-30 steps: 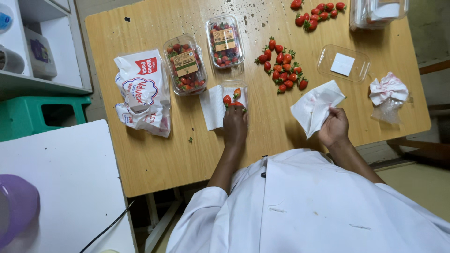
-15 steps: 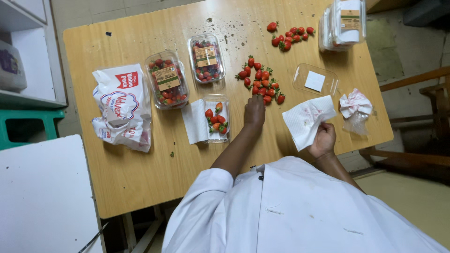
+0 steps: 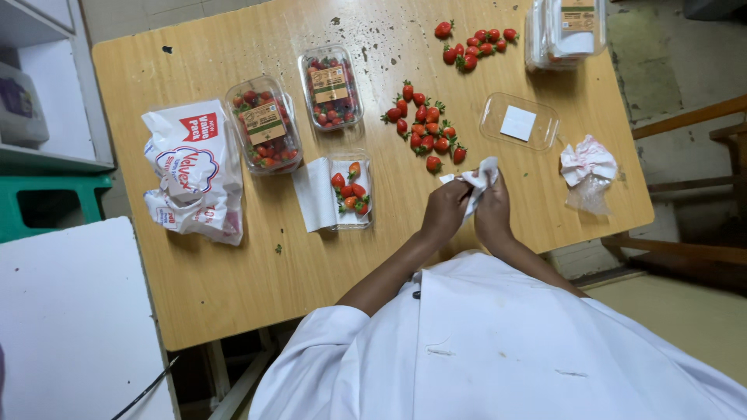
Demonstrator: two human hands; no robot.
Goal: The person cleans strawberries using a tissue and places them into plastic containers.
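While both hands meet at the table edge, the left hand (image 3: 445,211) and right hand (image 3: 493,211) pinch one white tissue (image 3: 480,174) between them. The strawberries (image 3: 426,132) lie just past the fingertips, a bit nearer the left hand.

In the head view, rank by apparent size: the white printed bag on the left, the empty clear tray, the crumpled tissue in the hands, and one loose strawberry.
1. White printed bag
2. Empty clear tray
3. Crumpled tissue, partly hidden by both hands, so unsure
4. Loose strawberry
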